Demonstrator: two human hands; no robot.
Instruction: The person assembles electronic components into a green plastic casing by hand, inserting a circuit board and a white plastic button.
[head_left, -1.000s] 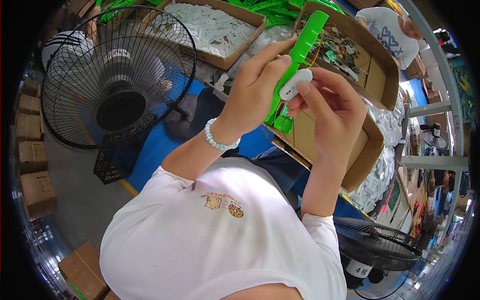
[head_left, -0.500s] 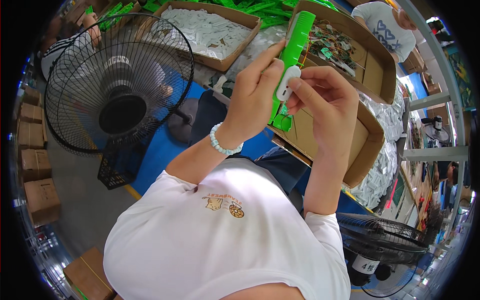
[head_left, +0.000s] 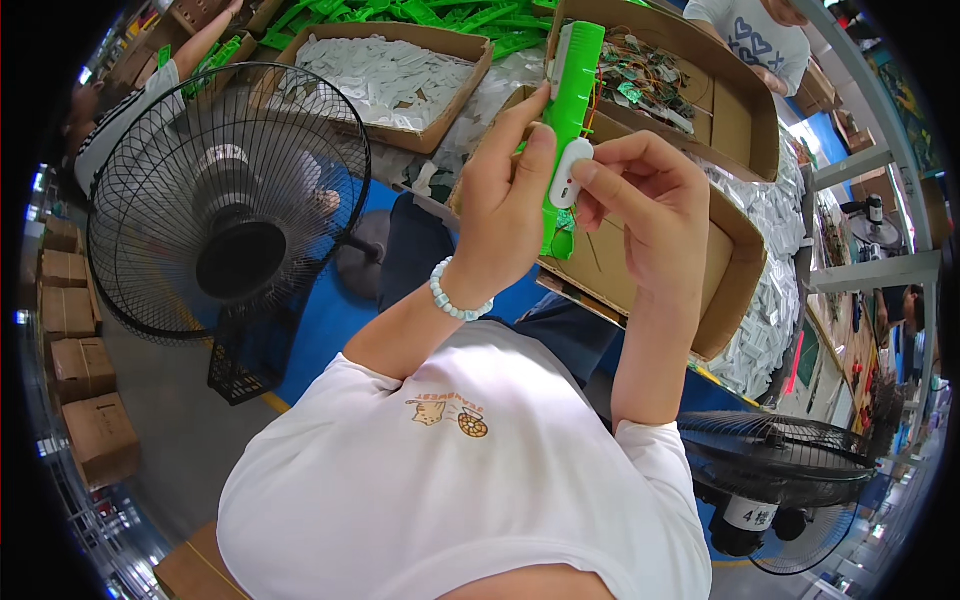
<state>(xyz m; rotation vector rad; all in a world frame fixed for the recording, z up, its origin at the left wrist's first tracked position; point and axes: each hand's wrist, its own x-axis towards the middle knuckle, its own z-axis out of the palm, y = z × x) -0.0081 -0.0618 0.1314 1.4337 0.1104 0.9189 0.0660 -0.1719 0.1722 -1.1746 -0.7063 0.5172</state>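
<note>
My left hand, with a pale beaded bracelet at the wrist, is closed around a long green plastic housing. The housing stands nearly upright in view, its lower end open, with a bit of green circuit board showing there. Against the housing's right side lies a small white rounded cover with a red dot and a small dark slot. Thumb and fingers of my right hand pinch this cover at its right edge. Whether the cover is fixed to the housing I cannot tell.
Behind are a carton of white parts, a carton of wired circuit boards and heaped green housings. An open carton sits below my right hand, beside piled white parts. Fans stand left and right. Two co-workers are nearby.
Both hands, the housing and the cover appear slightly further left as the whole view shifts. The cover stays pinched against the housing. At far left, a co-worker's arm now stretches upward.
</note>
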